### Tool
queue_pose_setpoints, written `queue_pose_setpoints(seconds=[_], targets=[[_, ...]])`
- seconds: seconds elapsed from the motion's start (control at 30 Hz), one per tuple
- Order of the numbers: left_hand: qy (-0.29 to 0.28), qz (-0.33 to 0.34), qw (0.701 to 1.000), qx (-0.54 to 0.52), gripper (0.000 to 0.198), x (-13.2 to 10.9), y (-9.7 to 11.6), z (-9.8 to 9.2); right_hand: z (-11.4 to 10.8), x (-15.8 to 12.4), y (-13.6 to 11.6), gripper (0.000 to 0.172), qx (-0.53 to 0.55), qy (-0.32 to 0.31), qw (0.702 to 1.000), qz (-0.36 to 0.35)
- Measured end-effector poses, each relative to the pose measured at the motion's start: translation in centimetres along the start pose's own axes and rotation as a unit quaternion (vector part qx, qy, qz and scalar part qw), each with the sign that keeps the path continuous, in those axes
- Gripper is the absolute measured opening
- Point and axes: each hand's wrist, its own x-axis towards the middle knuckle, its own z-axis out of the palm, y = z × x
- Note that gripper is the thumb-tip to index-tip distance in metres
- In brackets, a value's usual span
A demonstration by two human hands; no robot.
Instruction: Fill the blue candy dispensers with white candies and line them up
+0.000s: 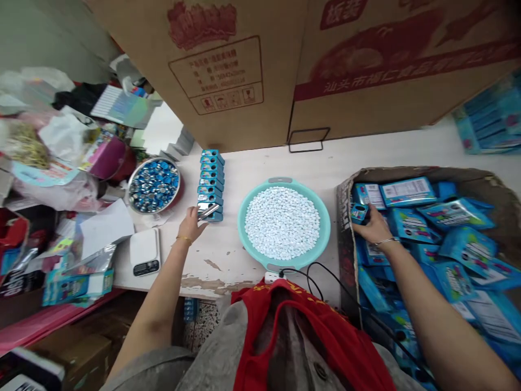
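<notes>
Blue boxes (210, 176) stand in a close, straight row on the pale, chipped bench (232, 244), dark round openings showing in their faces. Left of them, plastic bags, papers and a purple bowl (108, 156) crowd together; a round metal bowl (180, 190) holds shiny blue-and-silver pieces (153, 184), with a flat white scale (144, 247) below it. The left hand (190, 225) grips a slim silver tool (209, 212) across the row's near end; the tool's exact shape is unclear. Mid-bench, a round turquoise plastic basin (326, 222) is filled with smooth white pellets (282, 221). Behind, a large printed cardboard box (244, 127) walls off the bench's far side. Black cable (337, 279) runs rightward from near the basin. At right, a rough-edged carton (345, 244) holds jumbled blue packets (464, 244); over its left edge, the right hand (373, 227) grasps a single box (359, 213).
</notes>
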Motion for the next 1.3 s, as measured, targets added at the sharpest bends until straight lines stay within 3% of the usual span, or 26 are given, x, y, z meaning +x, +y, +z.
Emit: queue_pose_setpoints(seconds=[0.07, 0.13, 0.2, 0.27, 0.37, 0.43, 0.5, 0.67, 0.73, 0.83, 0.9, 1.0, 1.17, 1.3], targets=[[0.068, 0.005, 0.997, -0.026, 0.061, -0.6, 0.9, 0.2, -1.4, -1.0, -1.5, 0.080, -0.033, 0.034, 0.999, 0.017], [0.084, 0.051, 0.993, -0.062, 0.045, -1.3, 2.8, -0.1, -2.8, -2.1, -3.5, 0.087, -0.025, 0.120, 0.992, -0.007], [0.033, 0.134, 0.986, -0.090, 0.033, -1.8, 5.7, -0.6, -4.1, -3.3, -5.7, 0.093, 0.004, 0.169, 0.984, -0.054], [-0.064, 0.202, 0.974, -0.076, 0.029, -2.3, 9.4, -0.8, -5.0, -4.7, -7.8, 0.096, 0.043, 0.168, 0.980, -0.094], [-0.212, 0.207, 0.955, 0.011, 0.022, -2.8, 14.9, 0.4, -4.9, -6.8, -10.3, 0.095, 0.152, 0.095, 0.978, -0.110], [-0.251, 0.175, 0.952, 0.030, 0.020, -2.8, 18.1, 2.3, -3.7, -8.3, -11.0, 0.091, 0.244, 0.013, 0.966, -0.086], [-0.242, 0.153, 0.958, 0.010, 0.020, -2.5, 20.7, 4.6, -1.9, -9.6, -10.9, 0.086, 0.308, -0.049, 0.949, -0.052], [-0.192, 0.152, 0.969, -0.047, 0.026, -0.9, 25.7, 9.3, 1.8, -11.9, -9.4, 0.071, 0.347, -0.094, 0.933, 0.019], [-0.174, 0.154, 0.970, -0.072, 0.029, -0.4, 26.6, 10.2, 2.2, -12.2, -9.2, 0.061, 0.347, -0.115, 0.930, 0.046], [-0.154, 0.167, 0.968, -0.107, 0.029, -0.1, 26.1, 10.4, 2.3, -12.1, -9.3, 0.049, 0.345, -0.143, 0.925, 0.070], [-0.138, 0.189, 0.961, -0.145, 0.026, 0.1, 24.7, 9.6, 2.2, -11.9, -9.4, 0.043, 0.341, -0.141, 0.927, 0.069], [-0.110, 0.245, 0.941, -0.206, 0.022, 0.5, 22.2, 6.9, 2.2, -11.3, -9.3, 0.044, 0.329, -0.113, 0.936, 0.047], [-0.088, 0.347, 0.911, -0.204, 0.021, 0.9, 19.6, -0.2, 2.6, -10.5, -10.0, 0.042, 0.234, -0.080, 0.967, -0.055], [-0.104, 0.396, 0.901, -0.141, 0.022, 0.5, 20.1, -5.4, 3.0, -10.0, -11.7, 0.029, 0.183, -0.076, 0.969, -0.146]])
